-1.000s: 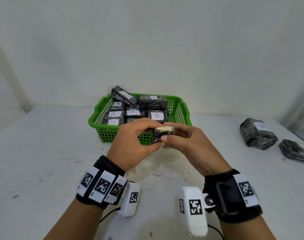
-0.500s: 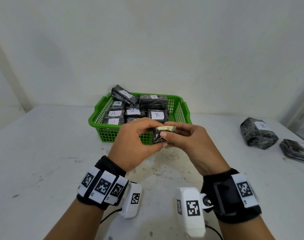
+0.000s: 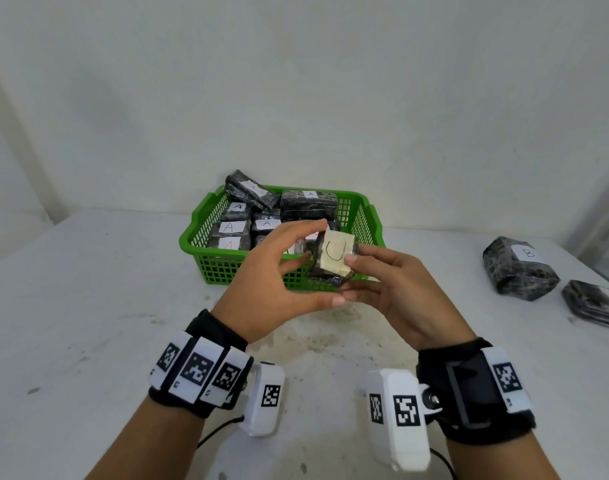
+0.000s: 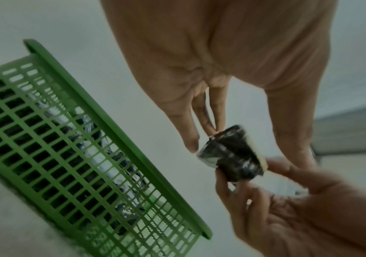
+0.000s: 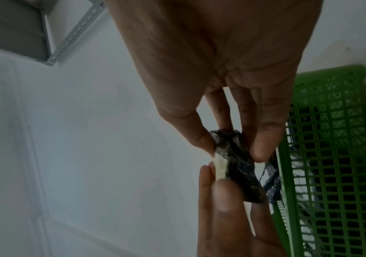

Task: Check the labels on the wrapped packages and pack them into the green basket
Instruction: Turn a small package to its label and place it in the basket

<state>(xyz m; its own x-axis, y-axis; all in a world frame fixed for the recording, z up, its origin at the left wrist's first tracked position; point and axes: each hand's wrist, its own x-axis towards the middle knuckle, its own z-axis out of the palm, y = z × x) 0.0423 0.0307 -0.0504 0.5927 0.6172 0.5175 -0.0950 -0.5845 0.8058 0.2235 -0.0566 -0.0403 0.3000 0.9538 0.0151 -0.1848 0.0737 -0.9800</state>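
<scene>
Both hands hold a small black-wrapped package (image 3: 334, 261) just in front of the green basket (image 3: 206, 251). Its cream label faces me and bears a hand-drawn U-shaped mark. My left hand (image 3: 322, 271) pinches its left side between thumb and fingers. My right hand (image 3: 348, 277) pinches its right side, thumb on the label's edge. The left wrist view shows the package (image 4: 232, 156) edge-on beside the basket (image 4: 111, 130). In the right wrist view the package (image 5: 237, 167) sits between thumb and finger, next to the basket (image 5: 331, 139).
Several wrapped packages (image 3: 232, 226) labelled A fill the basket, one leaning on its back rim. On the table at the right lie a package labelled B (image 3: 518, 268) and a flatter one (image 3: 594, 303). A wall stands close behind the basket.
The package has been tipped up from edge-on, so its label now faces me. Both hands have risen a little towards the basket and kept their hold.
</scene>
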